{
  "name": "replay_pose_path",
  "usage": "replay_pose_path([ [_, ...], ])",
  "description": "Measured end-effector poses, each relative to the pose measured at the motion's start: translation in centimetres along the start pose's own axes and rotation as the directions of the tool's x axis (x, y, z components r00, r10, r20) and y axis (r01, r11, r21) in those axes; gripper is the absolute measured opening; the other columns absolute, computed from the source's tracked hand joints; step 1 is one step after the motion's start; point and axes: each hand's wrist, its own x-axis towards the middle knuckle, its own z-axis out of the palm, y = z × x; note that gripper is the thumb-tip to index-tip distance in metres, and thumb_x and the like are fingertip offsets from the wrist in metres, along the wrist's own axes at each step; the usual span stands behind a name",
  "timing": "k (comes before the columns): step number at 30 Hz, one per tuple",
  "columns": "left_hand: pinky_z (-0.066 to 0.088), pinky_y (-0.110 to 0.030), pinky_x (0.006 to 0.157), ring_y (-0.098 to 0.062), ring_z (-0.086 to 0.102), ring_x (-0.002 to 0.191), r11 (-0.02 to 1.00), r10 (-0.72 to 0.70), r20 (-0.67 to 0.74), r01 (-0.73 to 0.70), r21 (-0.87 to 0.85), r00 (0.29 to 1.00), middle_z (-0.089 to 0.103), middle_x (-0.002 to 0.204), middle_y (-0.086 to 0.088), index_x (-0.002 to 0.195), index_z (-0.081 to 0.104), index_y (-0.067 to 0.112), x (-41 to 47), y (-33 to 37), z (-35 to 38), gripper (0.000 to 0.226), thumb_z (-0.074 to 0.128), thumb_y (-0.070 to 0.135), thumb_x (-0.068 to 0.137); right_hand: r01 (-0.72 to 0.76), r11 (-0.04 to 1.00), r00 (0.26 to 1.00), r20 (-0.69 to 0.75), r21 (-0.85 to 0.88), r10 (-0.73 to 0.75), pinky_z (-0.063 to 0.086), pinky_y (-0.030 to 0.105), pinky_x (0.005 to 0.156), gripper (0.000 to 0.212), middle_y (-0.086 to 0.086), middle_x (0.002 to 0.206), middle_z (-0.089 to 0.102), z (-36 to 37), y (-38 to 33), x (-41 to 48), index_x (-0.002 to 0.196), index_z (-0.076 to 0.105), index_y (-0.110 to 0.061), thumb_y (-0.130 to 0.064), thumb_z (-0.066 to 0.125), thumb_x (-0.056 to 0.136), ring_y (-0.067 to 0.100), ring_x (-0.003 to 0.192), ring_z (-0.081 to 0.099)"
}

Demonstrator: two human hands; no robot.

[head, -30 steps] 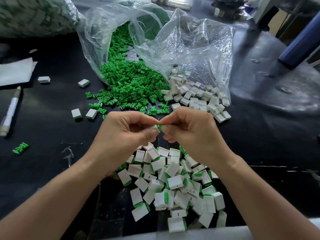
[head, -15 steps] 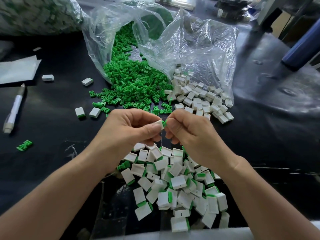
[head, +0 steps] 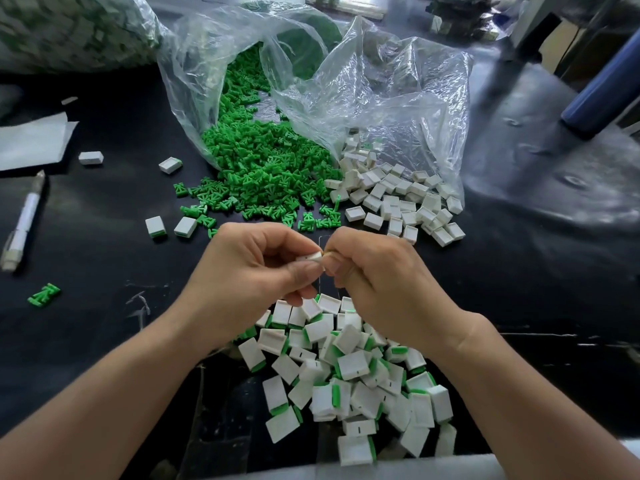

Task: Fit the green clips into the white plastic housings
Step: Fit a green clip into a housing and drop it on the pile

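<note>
- Hands meet over the table [head: 104, 244] with one white housing [head: 311, 257] between them. It is held in the air, just above the pile of finished pieces [head: 349, 368].
- The left hand [head: 249, 271] grips the housing, with thumb and fingers [head: 304, 271] clamped on its body.
- The right hand [head: 381, 282] has its fingers [head: 337, 268] curled and drawn together, pinching at the housing's right end.
- Half a second ago a speck of green showed between the fingertips. Now only white shows there.
- By my reading, the green clip has been pushed into the housing, so this piece is at or near seated. What is left is probably a last squeeze before it joins the pile.
- Loose green clips [head: 263, 168] spill from the clear plastic bag [head: 381, 98], with empty housings [head: 398, 199] just beside them on the right. With that much stock left, the task looks far from done.
- The joint itself is covered by fingertips, so I cannot tell whether the clip sits flush or whether the right hand holds anything else.
- Crumpled film hides the depths of the bag, and the bottom edge of the view cuts off both forearms.
- A pen [head: 22, 223] lies well to the left, away from the work.
</note>
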Motion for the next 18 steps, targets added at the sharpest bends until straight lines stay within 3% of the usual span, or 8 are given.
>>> replay_pose_path([
  [2, 0.050, -0.019, 0.048, -0.014, 0.064, 0.052, 0.998, -0.013, 0.001, 0.013, -0.059, 1.000, 0.068, 0.061, -0.008, 0.080, 0.069, 0.005, 0.1, 0.0, -0.1, 0.021, 0.068, 0.017, 0.063, -0.102, 0.972, 0.995, 0.033, 0.212, 0.097, 0.043, 0.039, 0.054, 0.026, 0.005, 0.063, 0.057, -0.3, 0.1, 0.1, 0.072, 0.055, -0.015, -0.025, 0.047, 0.095, 0.024, 0.058, 0.051],
  [4, 0.049, -0.020, 0.047, -0.014, 0.064, 0.053, 0.992, -0.026, 0.006, 0.027, -0.122, 1.000, 0.070, 0.064, -0.008, 0.080, 0.069, 0.006, 0.2, 0.0, -0.1, 0.022, 0.068, 0.019, 0.062, -0.236, 0.866, 0.972, 0.115, 0.441, 0.206, 0.047, 0.031, 0.054, 0.033, 0.000, 0.063, 0.058, -0.6, 0.2, 0.2, 0.069, 0.056, -0.019, -0.042, 0.042, 0.089, 0.018, 0.058, 0.054],
  [7, 0.051, -0.020, 0.051, -0.015, 0.065, 0.059, 0.981, -0.028, -0.007, 0.026, -0.194, 1.000, 0.071, 0.069, -0.009, 0.077, 0.071, 0.011, 0.2, 0.0, -0.2, 0.024, 0.070, 0.023, 0.056, -0.365, 0.685, 0.931, 0.237, 0.631, 0.278, 0.043, 0.018, 0.052, 0.051, 0.001, 0.065, 0.062, -0.7, 0.4, 0.3, 0.075, 0.060, -0.009, -0.052, 0.033, 0.079, 0.011, 0.057, 0.055],
  [10, 0.056, -0.024, 0.063, -0.022, 0.064, 0.069, 0.967, -0.016, 0.026, 0.022, -0.256, 1.000, 0.070, 0.089, -0.015, 0.073, 0.073, 0.008, 0.2, 0.0, -0.1, 0.024, 0.071, 0.022, 0.054, -0.438, 0.509, 0.899, 0.375, 0.741, 0.228, 0.044, 0.021, 0.053, 0.056, 0.004, 0.070, 0.065, -0.3, -0.1, 0.5, 0.085, 0.061, -0.006, -0.054, 0.033, 0.077, 0.013, 0.060, 0.057],
  [13, 0.053, -0.028, 0.058, -0.030, 0.055, 0.065, 0.961, -0.006, 0.076, 0.027, -0.276, 0.997, 0.061, 0.090, -0.030, 0.073, 0.074, 0.013, 0.0, 0.3, 0.0, 0.019, 0.070, 0.023, 0.057, -0.502, 0.369, 0.863, 0.478, 0.782, 0.161, 0.041, 0.021, 0.053, 0.053, 0.006, 0.071, 0.063, -0.1, -0.7, 0.6, 0.085, 0.059, -0.008, -0.053, 0.033, 0.076, 0.014, 0.059, 0.056],
  [15, 0.053, -0.028, 0.054, -0.030, 0.053, 0.059, 0.954, 0.002, 0.096, 0.026, -0.298, 0.995, 0.059, 0.086, -0.036, 0.074, 0.074, 0.012, 0.0, 0.4, 0.0, 0.017, 0.069, 0.021, 0.060, -0.529, 0.328, 0.847, 0.511, 0.783, 0.145, 0.040, 0.020, 0.052, 0.054, 0.004, 0.066, 0.062, -0.1, -0.9, 0.6, 0.078, 0.056, -0.007, -0.054, 0.032, 0.075, 0.012, 0.056, 0.054],
  [18, 0.051, -0.026, 0.051, -0.025, 0.058, 0.052, 0.945, 0.024, 0.115, 0.016, -0.327, 0.993, 0.065, 0.068, -0.021, 0.079, 0.071, 0.005, 0.0, 0.1, 0.1, 0.019, 0.066, 0.016, 0.064, -0.528, 0.329, 0.848, 0.503, 0.783, 0.166, 0.039, 0.020, 0.051, 0.054, 0.001, 0.060, 0.058, -0.2, -0.9, 0.5, 0.072, 0.055, -0.006, -0.055, 0.035, 0.074, 0.011, 0.053, 0.049],
])
